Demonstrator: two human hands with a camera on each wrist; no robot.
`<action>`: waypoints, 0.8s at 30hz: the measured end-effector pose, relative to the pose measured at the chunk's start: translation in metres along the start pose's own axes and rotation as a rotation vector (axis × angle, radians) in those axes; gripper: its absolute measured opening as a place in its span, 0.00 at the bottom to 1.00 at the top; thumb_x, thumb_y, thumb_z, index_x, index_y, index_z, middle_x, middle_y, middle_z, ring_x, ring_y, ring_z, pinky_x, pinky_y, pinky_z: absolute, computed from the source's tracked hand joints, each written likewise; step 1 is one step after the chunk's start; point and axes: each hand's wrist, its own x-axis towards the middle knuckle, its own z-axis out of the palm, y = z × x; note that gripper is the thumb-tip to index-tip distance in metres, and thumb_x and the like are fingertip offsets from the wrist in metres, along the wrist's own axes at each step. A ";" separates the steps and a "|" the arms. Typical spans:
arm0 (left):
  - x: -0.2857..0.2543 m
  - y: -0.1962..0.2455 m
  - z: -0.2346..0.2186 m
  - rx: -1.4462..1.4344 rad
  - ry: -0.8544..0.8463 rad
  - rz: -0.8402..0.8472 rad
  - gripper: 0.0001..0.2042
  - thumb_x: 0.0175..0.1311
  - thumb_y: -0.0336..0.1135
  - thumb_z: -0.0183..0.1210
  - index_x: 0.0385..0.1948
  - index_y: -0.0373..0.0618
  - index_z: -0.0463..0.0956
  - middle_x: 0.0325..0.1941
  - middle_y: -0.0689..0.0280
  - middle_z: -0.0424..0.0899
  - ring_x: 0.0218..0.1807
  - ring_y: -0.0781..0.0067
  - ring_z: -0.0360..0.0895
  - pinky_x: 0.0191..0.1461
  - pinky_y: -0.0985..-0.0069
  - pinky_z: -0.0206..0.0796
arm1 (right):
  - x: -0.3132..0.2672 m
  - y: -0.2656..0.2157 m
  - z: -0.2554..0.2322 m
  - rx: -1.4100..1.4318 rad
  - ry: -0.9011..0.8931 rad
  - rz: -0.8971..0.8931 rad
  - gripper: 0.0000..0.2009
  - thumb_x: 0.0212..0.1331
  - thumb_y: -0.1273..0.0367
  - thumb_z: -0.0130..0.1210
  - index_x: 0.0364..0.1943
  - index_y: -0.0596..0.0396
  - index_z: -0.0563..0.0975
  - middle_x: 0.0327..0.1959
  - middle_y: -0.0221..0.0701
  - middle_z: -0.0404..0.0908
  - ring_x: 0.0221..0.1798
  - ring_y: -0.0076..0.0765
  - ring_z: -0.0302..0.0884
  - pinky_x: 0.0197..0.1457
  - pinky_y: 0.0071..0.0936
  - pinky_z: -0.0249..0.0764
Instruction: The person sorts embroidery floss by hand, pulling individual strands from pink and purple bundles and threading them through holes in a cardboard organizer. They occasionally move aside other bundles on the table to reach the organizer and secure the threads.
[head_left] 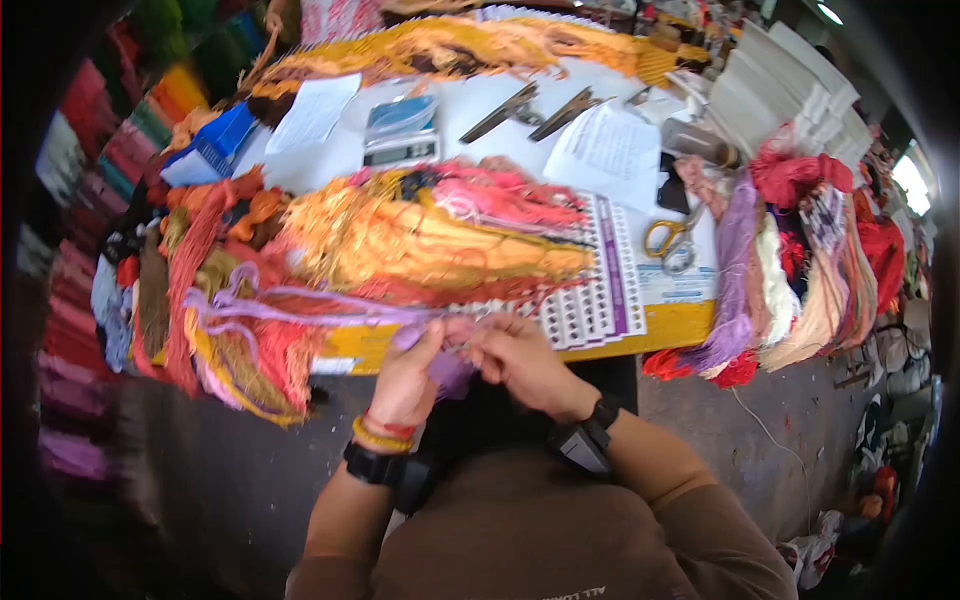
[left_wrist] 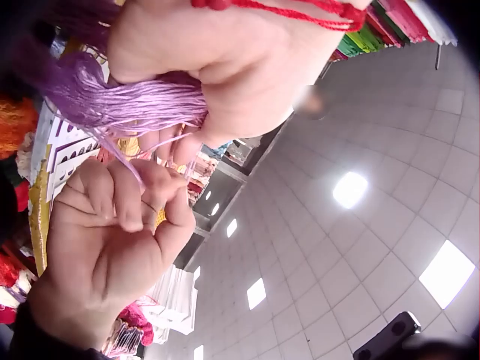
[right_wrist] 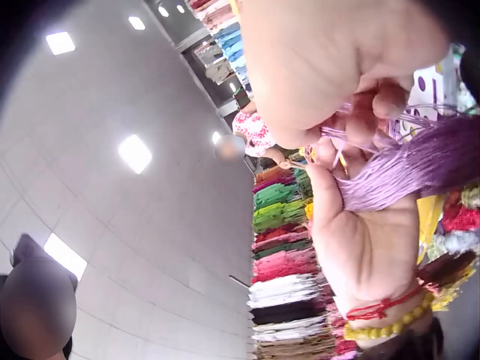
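A hank of purple thread (head_left: 452,376) is in my left hand (head_left: 404,385), at the front edge of the table. The left fingers and thumb curl round it, and its loose strands (left_wrist: 127,105) fan out past the palm. Close against it, my right hand (head_left: 527,366) pinches a few thin purple strands between thumb and fingers. In the right wrist view the fingertips of both hands meet at these strands, and the purple bundle (right_wrist: 412,169) hangs off to the side. Longer lilac strands (head_left: 330,315) lie across the yarn just left of the hands.
Orange and pink yarn (head_left: 430,235) is heaped behind the hands, beside punched sample cards (head_left: 600,300). Scissors (head_left: 670,240) and a tape roll (head_left: 680,258) lie right of the cards. Further back are a scale (head_left: 402,130), metal clamps (head_left: 500,112) and papers (head_left: 605,150). Coloured hanks (head_left: 800,260) drape over the right end.
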 end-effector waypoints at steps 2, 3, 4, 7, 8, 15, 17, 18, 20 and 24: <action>-0.005 0.001 0.009 -0.064 0.149 0.024 0.13 0.64 0.37 0.48 0.38 0.35 0.74 0.36 0.62 0.78 0.39 0.72 0.75 0.44 0.75 0.67 | -0.003 -0.006 -0.002 0.029 -0.139 0.084 0.09 0.54 0.69 0.53 0.35 0.62 0.76 0.18 0.24 0.71 0.15 0.13 0.57 0.17 0.14 0.52; -0.007 0.002 0.008 -0.057 0.121 0.026 0.13 0.64 0.36 0.48 0.38 0.35 0.74 0.36 0.61 0.79 0.39 0.70 0.75 0.45 0.74 0.67 | -0.004 -0.013 0.000 -0.132 -0.108 0.098 0.10 0.55 0.65 0.53 0.34 0.56 0.77 0.17 0.22 0.68 0.17 0.14 0.58 0.19 0.14 0.55; -0.010 0.005 0.011 -0.055 0.141 0.038 0.13 0.64 0.37 0.48 0.37 0.35 0.74 0.36 0.60 0.79 0.38 0.69 0.76 0.45 0.72 0.68 | -0.006 -0.018 0.004 -0.326 -0.070 0.028 0.11 0.55 0.63 0.53 0.34 0.58 0.77 0.20 0.23 0.72 0.21 0.17 0.66 0.22 0.18 0.61; -0.012 0.001 -0.006 0.005 0.133 0.126 0.13 0.64 0.38 0.48 0.30 0.36 0.74 0.31 0.59 0.79 0.34 0.68 0.76 0.41 0.72 0.69 | -0.005 -0.027 -0.003 -0.987 0.028 -0.451 0.07 0.48 0.69 0.54 0.26 0.57 0.71 0.23 0.39 0.74 0.27 0.32 0.74 0.30 0.28 0.68; -0.015 0.003 -0.007 -0.024 0.193 0.099 0.14 0.64 0.40 0.47 0.27 0.37 0.73 0.28 0.60 0.77 0.31 0.69 0.74 0.42 0.71 0.68 | -0.005 -0.031 -0.006 -0.962 0.061 -0.561 0.06 0.50 0.69 0.52 0.25 0.57 0.70 0.24 0.38 0.75 0.26 0.31 0.73 0.28 0.28 0.68; -0.044 0.031 -0.079 -0.123 0.379 0.222 0.05 0.56 0.32 0.51 0.22 0.48 0.66 0.22 0.72 0.67 0.27 0.79 0.65 0.34 0.81 0.58 | -0.010 -0.062 -0.030 0.176 0.075 -0.485 0.05 0.52 0.72 0.47 0.22 0.54 0.69 0.18 0.27 0.70 0.15 0.21 0.58 0.18 0.18 0.55; -0.061 0.043 -0.112 -0.155 0.406 0.285 0.05 0.53 0.30 0.49 0.18 0.48 0.66 0.21 0.71 0.69 0.27 0.77 0.66 0.37 0.77 0.61 | -0.032 -0.096 -0.055 0.552 -0.013 -0.261 0.06 0.52 0.71 0.47 0.21 0.53 0.69 0.14 0.25 0.64 0.13 0.19 0.54 0.17 0.17 0.51; -0.075 0.049 -0.132 -0.171 0.498 0.291 0.05 0.54 0.31 0.49 0.19 0.49 0.66 0.20 0.71 0.69 0.26 0.76 0.66 0.39 0.76 0.62 | -0.038 -0.105 -0.069 0.552 0.102 -0.322 0.05 0.53 0.71 0.46 0.22 0.54 0.68 0.14 0.23 0.63 0.12 0.18 0.55 0.15 0.15 0.53; -0.104 0.068 -0.143 -0.142 0.660 0.242 0.04 0.55 0.32 0.49 0.21 0.50 0.67 0.19 0.73 0.69 0.26 0.79 0.66 0.37 0.79 0.62 | -0.058 -0.126 -0.100 0.430 0.294 -0.342 0.05 0.53 0.73 0.46 0.22 0.53 0.69 0.15 0.21 0.64 0.15 0.18 0.58 0.18 0.15 0.58; -0.182 0.079 -0.248 0.056 0.711 0.257 0.13 0.51 0.24 0.50 0.41 0.34 0.71 0.42 0.57 0.75 0.44 0.64 0.71 0.49 0.69 0.66 | -0.107 -0.161 -0.190 0.205 0.568 -0.500 0.04 0.54 0.70 0.47 0.24 0.52 0.71 0.22 0.27 0.73 0.21 0.21 0.65 0.27 0.18 0.63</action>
